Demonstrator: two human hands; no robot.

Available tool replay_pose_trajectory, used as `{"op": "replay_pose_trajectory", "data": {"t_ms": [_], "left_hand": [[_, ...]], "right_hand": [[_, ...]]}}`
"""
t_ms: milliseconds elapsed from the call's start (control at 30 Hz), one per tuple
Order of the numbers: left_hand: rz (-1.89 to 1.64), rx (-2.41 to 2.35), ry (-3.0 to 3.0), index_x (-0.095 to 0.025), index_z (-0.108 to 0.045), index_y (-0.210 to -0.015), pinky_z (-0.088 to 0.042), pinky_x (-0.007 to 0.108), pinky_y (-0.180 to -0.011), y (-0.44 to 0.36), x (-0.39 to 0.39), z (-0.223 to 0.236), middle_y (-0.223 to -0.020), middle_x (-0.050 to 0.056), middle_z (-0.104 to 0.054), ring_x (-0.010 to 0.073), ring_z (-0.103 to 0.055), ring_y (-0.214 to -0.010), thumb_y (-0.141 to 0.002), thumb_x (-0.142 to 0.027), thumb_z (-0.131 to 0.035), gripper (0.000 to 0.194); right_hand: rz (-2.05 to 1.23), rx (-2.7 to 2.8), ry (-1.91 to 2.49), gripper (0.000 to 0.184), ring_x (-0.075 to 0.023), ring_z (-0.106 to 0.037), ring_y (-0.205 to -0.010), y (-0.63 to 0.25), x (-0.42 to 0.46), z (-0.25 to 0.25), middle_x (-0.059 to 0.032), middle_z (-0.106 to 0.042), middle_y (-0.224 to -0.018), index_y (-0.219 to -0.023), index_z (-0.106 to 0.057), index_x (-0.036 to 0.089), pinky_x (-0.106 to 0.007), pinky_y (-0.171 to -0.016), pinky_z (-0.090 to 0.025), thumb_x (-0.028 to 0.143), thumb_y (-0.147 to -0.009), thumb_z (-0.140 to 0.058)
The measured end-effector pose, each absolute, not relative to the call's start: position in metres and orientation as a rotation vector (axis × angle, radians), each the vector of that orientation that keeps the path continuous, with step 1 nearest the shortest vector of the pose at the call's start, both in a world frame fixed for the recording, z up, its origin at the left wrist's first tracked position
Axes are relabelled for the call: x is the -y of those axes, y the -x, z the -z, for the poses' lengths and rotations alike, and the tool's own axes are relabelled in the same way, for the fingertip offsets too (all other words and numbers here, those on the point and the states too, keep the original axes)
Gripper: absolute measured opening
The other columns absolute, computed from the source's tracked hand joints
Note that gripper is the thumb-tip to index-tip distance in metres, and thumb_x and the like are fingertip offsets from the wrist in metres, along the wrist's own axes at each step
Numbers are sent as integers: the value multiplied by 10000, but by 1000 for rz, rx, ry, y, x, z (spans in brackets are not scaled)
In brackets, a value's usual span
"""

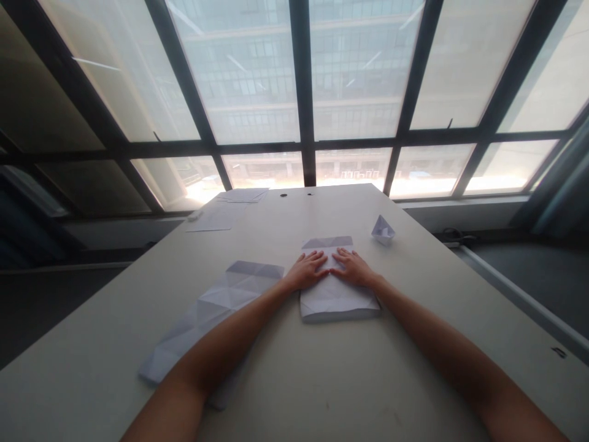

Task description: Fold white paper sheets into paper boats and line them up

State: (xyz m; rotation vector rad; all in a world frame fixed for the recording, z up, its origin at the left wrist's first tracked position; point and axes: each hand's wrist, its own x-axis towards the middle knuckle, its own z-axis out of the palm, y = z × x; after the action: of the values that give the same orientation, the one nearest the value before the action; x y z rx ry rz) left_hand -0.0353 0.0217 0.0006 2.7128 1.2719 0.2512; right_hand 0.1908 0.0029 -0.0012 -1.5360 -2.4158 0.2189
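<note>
White paper, folded into a rectangular packet (339, 302): one, lying on the pale, smooth-topped surface (271, 239) before you, under both your hands. Hands: two, both yours, bare. Your left hand (309, 270) lies palm down with fingers fanned across the packet's left half; your right hand (352, 267) does likewise on its right half. Neither is clenched or grasping anything; your thumbs point inward, close together at the middle. The packet's near edge is slightly lifted.

White paper sheet with a grid of triangular creases (225, 298): one, to the left of the packet, partly hidden beneath your left forearm. Small white folded-paper shape with a pointed top (382, 230): one, standing right of the packet, well apart from your right hand. Flat white paper sheets (216, 217): several, at the far left, some overlapping; exact count not readable. Dark round spots (283, 195): two, near the far edge. Small dark outlined item (558, 352): one, near the right edge.
</note>
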Motion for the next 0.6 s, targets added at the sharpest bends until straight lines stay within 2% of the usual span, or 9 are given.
{"op": "replay_pose_trajectory", "data": {"t_ms": [200,433,600], "left_hand": [[-267,-1268,-2725,-300,-397,-1515,-185,507,-1202,35,-22,-1,-1612,49,-310,251,-244,-1500,-992,-653,-321,635],[-203,-1224,-2719,-283,-335,-1553,-139,505,-1213,38,-20,-6,-1627,81,-262,289,-208,-1509,-904,-761,-407,809],[-281,-1255,-2705,-276,-408,-1516,-182,491,-1210,38,-19,-6,-1602,79,-327,284,-271,-1488,-891,-768,-432,796]], "right_hand": [[-205,2408,1526,640,-272,-295,-1474,-192,-4,2,-173,-349,-1578,-1478,-469,172,-471,-1198,-190,558,-968,-476],[-267,2553,1440,827,-298,-158,-1515,-199,-2,-1,-155,-205,-1633,-1557,-334,196,-472,-1215,-111,696,-911,-467],[-271,2538,1462,845,-305,-216,-1501,-199,-2,-6,-164,-251,-1617,-1536,-384,198,-472,-1206,-159,731,-888,-481]]}}
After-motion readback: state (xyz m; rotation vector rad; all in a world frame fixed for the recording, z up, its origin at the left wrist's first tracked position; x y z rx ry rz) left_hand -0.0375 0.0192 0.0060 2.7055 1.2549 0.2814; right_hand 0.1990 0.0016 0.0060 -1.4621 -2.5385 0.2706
